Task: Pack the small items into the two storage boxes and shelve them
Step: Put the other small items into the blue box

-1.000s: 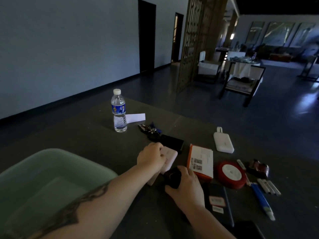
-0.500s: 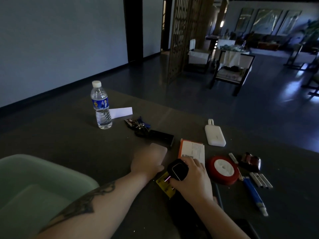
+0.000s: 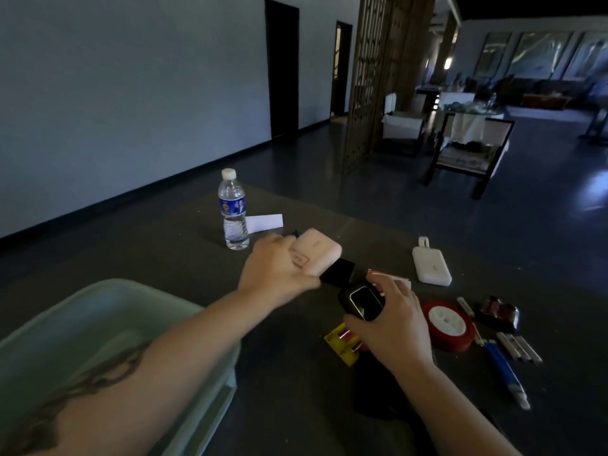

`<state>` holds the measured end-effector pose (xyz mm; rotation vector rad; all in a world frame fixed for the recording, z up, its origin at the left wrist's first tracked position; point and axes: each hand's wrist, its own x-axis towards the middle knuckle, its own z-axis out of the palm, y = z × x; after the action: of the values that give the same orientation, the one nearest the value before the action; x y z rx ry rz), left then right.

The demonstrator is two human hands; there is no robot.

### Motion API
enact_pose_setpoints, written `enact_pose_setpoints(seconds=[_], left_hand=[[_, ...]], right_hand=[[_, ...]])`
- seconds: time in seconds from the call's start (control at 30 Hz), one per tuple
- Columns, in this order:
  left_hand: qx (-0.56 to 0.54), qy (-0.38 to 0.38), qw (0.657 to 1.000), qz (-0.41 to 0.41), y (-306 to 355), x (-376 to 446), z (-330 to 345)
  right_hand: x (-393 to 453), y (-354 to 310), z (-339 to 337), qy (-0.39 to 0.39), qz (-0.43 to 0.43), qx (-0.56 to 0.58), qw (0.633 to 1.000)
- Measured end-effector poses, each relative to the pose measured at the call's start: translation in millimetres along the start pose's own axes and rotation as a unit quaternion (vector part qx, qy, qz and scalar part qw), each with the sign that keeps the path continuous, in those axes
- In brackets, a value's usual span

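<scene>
My left hand (image 3: 274, 269) grips a pale pink rounded pouch (image 3: 317, 251) and holds it lifted above the dark table (image 3: 164, 258). My right hand (image 3: 391, 327) grips a small black device with a glossy screen (image 3: 362, 299), raised just over the table. A pale green storage box (image 3: 108, 311) stands at the near left, partly hidden by my left forearm. A yellow card of small items (image 3: 340, 345) lies under my right hand. Behind my hands sit a black box (image 3: 339, 271) and an orange-edged white box (image 3: 394, 278), both partly hidden.
A water bottle (image 3: 233, 213) stands at the table's far left beside a white card (image 3: 265, 222). To the right lie a white power bank (image 3: 431, 266), red tape roll (image 3: 449, 324), dark red object (image 3: 500, 312), several pens (image 3: 519, 347) and a blue tube (image 3: 505, 370).
My left hand has lifted the pink pouch off the table. My right hand has raised the black device, uncovering the yellow card beneath it.
</scene>
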<state>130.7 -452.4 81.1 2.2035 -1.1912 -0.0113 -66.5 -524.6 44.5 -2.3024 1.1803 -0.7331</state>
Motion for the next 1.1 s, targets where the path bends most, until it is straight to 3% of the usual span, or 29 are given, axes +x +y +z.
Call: enact_pose_setpoints(seconds=[0.13, 0.37, 0.53, 0.67, 0.8, 1.1], left_hand=[[0.008, 0.113, 0.994, -0.012, -28.1, -44.7, -74.8], [-0.004, 0.242, 0.956, -0.164, -103.6, -156.2, -154.1], [0.008, 0.247, 0.930, -0.270, -145.8, -212.6, -178.1], [-0.007, 0.256, 0.913, -0.318, -169.4, -239.7, -186.9], [-0.008, 0.266, 0.908, -0.323, -181.5, -247.1, -194.8], [-0.043, 0.268, 0.906, -0.327, -195.0, -246.1, -195.0]], right_hand=[[-19.1, -41.5, 3.9, -0.019, -0.064, 0.036, 0.997], [-43.5, -138.0, 48.2, -0.128, -0.187, 0.125, 0.966], [-51.6, -202.3, 95.0, -0.215, -0.241, 0.118, 0.939], [-46.6, -238.7, 143.5, -0.304, -0.255, 0.011, 0.918], [-42.9, -263.0, 190.9, -0.355, -0.248, -0.094, 0.897], [-41.8, -267.1, 262.4, -0.394, -0.226, -0.164, 0.876]])
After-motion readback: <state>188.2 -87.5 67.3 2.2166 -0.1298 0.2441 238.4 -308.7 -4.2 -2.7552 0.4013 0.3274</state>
